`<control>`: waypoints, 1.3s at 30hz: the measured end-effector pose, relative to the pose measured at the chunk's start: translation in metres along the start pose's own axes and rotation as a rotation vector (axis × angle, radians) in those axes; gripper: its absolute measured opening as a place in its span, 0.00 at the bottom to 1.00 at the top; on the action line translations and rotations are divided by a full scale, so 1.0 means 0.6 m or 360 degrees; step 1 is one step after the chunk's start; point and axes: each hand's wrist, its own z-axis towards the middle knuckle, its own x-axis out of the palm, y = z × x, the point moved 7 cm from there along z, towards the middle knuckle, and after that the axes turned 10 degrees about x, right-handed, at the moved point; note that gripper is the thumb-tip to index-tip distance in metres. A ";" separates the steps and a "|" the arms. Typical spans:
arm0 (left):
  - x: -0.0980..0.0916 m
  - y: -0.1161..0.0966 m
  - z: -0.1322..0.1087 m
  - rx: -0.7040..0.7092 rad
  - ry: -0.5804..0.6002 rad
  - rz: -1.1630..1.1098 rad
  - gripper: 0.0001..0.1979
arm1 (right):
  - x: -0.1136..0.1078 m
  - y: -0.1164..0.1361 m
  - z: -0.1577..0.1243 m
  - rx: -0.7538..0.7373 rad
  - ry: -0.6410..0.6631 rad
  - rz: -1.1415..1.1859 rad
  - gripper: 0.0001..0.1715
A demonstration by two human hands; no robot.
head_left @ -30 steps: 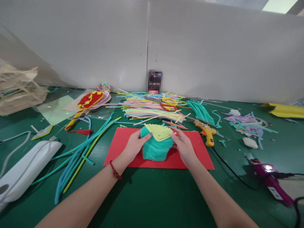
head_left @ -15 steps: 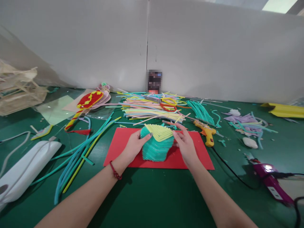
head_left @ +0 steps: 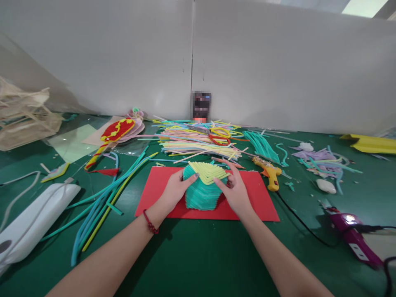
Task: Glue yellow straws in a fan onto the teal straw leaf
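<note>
Between my hands is a craft piece (head_left: 202, 196) made of teal pipe-cleaner strips in stacked rows, topped by a yellow V-shaped patch (head_left: 206, 172). It rests on or just above a red sheet (head_left: 256, 198); I cannot tell which. My left hand (head_left: 176, 187) grips its left side, thumb on the front face and fingers hidden behind. On the right edge, my right hand (head_left: 234, 187) has its thumb on the front near the yellow strips, with the fingers curled round behind the top edge.
Behind the sheet lie many pastel pipe cleaners (head_left: 198, 146) and scissors (head_left: 219, 138). A yellow glue gun (head_left: 270, 173) and a purple tool (head_left: 355, 239) with cords lie right. At left are loose long strips (head_left: 102, 210), a white power strip (head_left: 40, 222) and a red-yellow fan-shaped craft (head_left: 117, 130).
My right hand has moved inward and left, its thumb now laid over the front of the craft piece. My left hand and the piece stay in place.
</note>
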 end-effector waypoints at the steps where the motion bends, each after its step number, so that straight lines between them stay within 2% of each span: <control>1: 0.000 0.000 0.000 0.0005 0.0000 0.0003 0.24 | -0.007 0.000 0.002 -0.0008 -0.0032 0.0027 0.39; 8: -0.002 0.001 0.000 0.0008 -0.0015 -0.0018 0.24 | -0.053 -0.008 0.010 0.0115 -0.0290 0.0148 0.33; 12: -0.003 0.004 0.001 0.0002 -0.0031 -0.0057 0.25 | -0.040 -0.013 0.010 0.0230 -0.0177 0.0280 0.26; 24: 0.000 0.001 -0.002 -0.0001 -0.0015 -0.0124 0.25 | -0.022 -0.013 0.006 0.0420 0.0026 0.0531 0.21; 33: 0.017 -0.006 -0.008 -0.0042 0.0289 -0.0144 0.29 | -0.021 -0.009 0.002 0.0437 0.0022 0.0566 0.20; 39: 0.014 -0.005 -0.009 -0.0090 0.0130 -0.0083 0.31 | -0.020 -0.003 0.000 0.0377 0.0042 0.0542 0.20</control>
